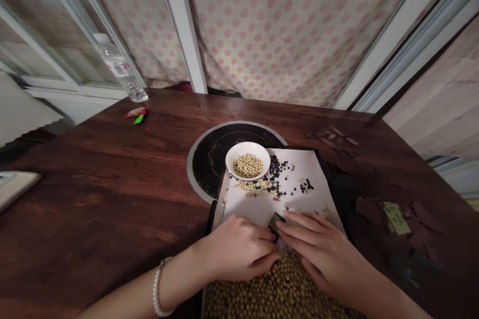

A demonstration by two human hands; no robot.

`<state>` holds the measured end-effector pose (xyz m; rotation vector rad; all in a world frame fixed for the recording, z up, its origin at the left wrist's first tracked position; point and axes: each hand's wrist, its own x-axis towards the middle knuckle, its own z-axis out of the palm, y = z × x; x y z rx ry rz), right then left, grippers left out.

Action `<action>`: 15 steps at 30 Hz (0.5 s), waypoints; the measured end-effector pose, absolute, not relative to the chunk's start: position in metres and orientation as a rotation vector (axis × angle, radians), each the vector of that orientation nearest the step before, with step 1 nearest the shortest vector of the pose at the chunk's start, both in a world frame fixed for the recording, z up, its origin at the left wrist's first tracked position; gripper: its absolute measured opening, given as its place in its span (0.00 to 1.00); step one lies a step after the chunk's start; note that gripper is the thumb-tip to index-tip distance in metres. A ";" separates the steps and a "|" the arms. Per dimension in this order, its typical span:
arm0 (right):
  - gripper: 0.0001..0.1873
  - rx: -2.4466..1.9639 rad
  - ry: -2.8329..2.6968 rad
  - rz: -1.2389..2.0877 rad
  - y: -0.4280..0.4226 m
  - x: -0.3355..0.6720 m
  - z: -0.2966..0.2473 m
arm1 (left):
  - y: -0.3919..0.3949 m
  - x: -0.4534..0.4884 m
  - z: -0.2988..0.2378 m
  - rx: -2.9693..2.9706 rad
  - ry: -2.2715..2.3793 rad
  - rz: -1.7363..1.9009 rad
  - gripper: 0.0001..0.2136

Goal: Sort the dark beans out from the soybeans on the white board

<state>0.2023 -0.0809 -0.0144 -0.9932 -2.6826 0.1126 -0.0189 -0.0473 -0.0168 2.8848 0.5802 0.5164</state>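
Left hand curled, right hand fingers spread, meeting just above a heap of soybeans. Can't tell if they're pinching anything.

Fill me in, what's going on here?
A person's left hand and right hand meet above a heap of tan beans at the near end of a black tray lined with white paper. Dark and pale beans lie scattered on the paper, beside a white bowl of pale beans.
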 end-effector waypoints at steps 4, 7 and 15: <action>0.29 -0.994 -2.672 0.068 -0.081 0.202 -0.015 | -0.048 -0.019 -0.018 2.857 0.575 0.432 0.11; 0.28 -0.967 -2.658 0.047 -0.079 0.202 -0.015 | -0.048 -0.019 -0.018 2.856 0.599 0.436 0.11; 0.27 -0.946 -2.706 0.043 -0.077 0.201 -0.013 | -0.049 -0.019 -0.017 2.858 0.615 0.486 0.12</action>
